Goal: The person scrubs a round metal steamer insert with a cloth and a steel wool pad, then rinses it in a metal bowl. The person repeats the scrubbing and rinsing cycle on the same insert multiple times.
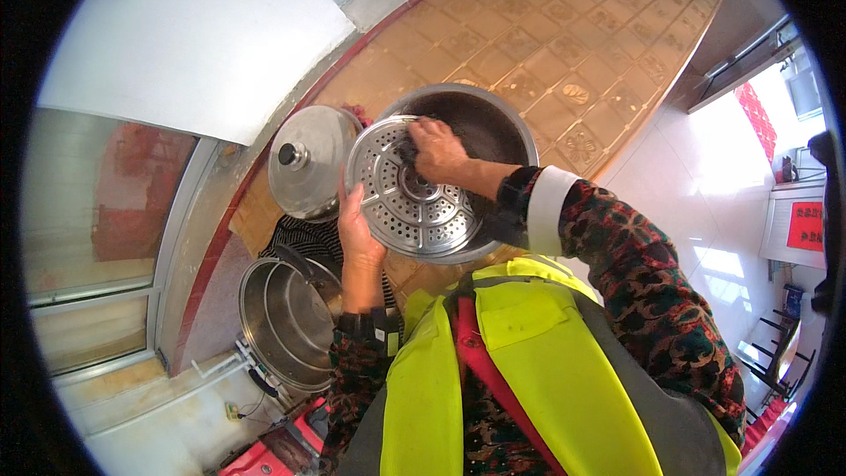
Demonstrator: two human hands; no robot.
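Observation:
My left hand (362, 231) grips the near-left rim of a round, perforated metal steamer tray (423, 217), thumb on top. The tray is tilted over a wide metal basin (509, 122) and covers much of its opening. My right hand (439, 151) presses a dark scouring pad (404, 153) against the tray's upper face. The fingers hide part of the pad, so its exact material is unclear. Left of the basin lies a metal pot lid (310, 178) with a black knob. A deep stainless steel pot (291, 324) stands below the lid, beside my left forearm.
The basin rests on a patterned brown tablecloth (562, 53). A black striped cloth (301, 238) lies between lid and pot, with a red cloth (358, 114) behind the lid. A framed window (99, 211) is at left; chairs (783, 350) stand far right.

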